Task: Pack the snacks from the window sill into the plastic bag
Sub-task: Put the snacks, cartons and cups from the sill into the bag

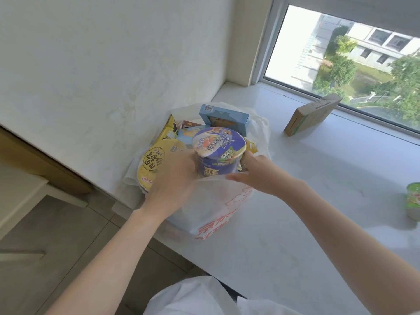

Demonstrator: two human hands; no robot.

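White window sill under a window. At frame centre, plastic bag packed with snacks. Left hand blurred, grip indeterminate; purple noodle cup in the bag mouth; right hand fingers grasping the bag rim. Cardboard box upper right; green cup far right.

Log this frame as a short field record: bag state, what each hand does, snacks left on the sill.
bag: white plastic bag with red print, open, crammed with snacks
item being packed: purple round noodle cup, upright at the bag's mouth
left hand: on the cup's left side, blurred
right hand: at the cup's right, by the bag rim
left on sill: tan cardboard box, green cup
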